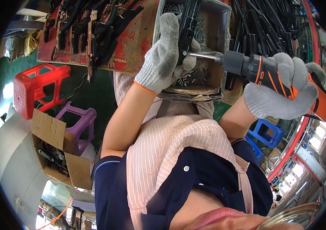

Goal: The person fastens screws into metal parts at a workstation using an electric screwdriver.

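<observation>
Head view: driver bit levelled at a black part over a fastener box

The left hand point(157, 63) has its gloved fingers wrapped around a long black part point(188, 28), one along its left side, others showing on its right. That grip probably braces the part against the bit's push. The part is held above an open, worn box point(227, 32) containing small metal fasteners point(199, 28), likely placed there to be within easy reach. The right hand's point(285, 92) fingers close around an orange-and-black power driver point(243, 66), held sideways; its steel bit point(204, 56) reaches a small round metal head on the part, though contact is hard to confirm. Black assemblies point(94, 34) lie on the red desk point(130, 40) to the left, apparently grouped. The driver bears orange stripes and outlined marks; no lettering is legible on it.
</observation>
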{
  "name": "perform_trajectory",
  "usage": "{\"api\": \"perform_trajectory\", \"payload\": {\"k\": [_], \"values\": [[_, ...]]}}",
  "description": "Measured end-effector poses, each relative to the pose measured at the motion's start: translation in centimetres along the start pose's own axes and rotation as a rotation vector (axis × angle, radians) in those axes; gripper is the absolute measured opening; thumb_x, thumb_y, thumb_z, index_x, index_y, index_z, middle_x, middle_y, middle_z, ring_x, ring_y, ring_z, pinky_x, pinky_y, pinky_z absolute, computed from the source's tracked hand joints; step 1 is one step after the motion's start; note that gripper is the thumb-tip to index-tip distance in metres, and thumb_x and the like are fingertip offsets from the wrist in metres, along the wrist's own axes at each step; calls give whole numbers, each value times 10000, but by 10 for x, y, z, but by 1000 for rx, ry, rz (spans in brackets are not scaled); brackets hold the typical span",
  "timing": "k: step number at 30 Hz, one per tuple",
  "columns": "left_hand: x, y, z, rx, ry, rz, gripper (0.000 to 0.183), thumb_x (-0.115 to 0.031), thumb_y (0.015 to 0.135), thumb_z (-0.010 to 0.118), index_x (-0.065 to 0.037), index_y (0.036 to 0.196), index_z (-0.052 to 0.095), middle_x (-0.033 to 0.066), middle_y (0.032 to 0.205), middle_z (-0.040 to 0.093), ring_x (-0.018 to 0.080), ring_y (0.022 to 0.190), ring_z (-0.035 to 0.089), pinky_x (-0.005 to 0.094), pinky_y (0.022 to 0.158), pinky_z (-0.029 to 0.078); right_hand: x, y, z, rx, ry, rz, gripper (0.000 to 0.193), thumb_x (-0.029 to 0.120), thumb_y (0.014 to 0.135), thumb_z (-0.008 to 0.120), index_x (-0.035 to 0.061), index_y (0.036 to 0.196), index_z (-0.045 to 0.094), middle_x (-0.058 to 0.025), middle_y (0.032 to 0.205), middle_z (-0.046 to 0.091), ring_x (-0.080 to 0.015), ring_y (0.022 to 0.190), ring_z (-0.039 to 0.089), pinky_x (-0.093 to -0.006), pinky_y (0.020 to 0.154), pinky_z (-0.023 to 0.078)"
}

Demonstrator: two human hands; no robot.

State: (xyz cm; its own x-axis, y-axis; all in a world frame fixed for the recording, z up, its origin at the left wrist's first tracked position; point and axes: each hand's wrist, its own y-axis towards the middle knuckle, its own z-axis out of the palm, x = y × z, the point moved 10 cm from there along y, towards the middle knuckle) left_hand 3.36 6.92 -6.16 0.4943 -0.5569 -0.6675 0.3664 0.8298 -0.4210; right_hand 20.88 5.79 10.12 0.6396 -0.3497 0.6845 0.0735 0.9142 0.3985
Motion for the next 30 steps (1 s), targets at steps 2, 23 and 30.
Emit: {"api": "perform_trajectory", "payload": {"k": [2, 23, 30], "values": [[6, -1, -1, 12, 22, -62, 765, -781, 880, 275, -122, 1206, 484, 2, 754, 555, 67, 436, 425, 192, 336, 267, -4, 1, 4, 53, -16, 7, 266, 207, 876, 617, 215, 1141, 590, 52, 797, 619, -117, 721, 602, -346, 717, 546], [-5, 1, -3, -26, 91, 172, 829, -754, 874, 374, -172, 1459, 298, 24, 823, 576, 70, 545, 495, 198, 451, 422, -12, -21, 56, 111, -304, 24, 282, 190, 919, 591, 222, 1192, 527, 8, 841, 591, -145, 759, 574, -436, 754, 516], [4, 3, -3, -32, -51, 87, 843, -747, 864, 404, -175, 1468, 272, 12, 795, 568, 71, 511, 481, 187, 424, 408, -3, -27, 60, 84, -293, -32, 301, 162, 913, 602, 169, 1201, 517, -22, 859, 604, -150, 745, 575, -401, 735, 525]]}}
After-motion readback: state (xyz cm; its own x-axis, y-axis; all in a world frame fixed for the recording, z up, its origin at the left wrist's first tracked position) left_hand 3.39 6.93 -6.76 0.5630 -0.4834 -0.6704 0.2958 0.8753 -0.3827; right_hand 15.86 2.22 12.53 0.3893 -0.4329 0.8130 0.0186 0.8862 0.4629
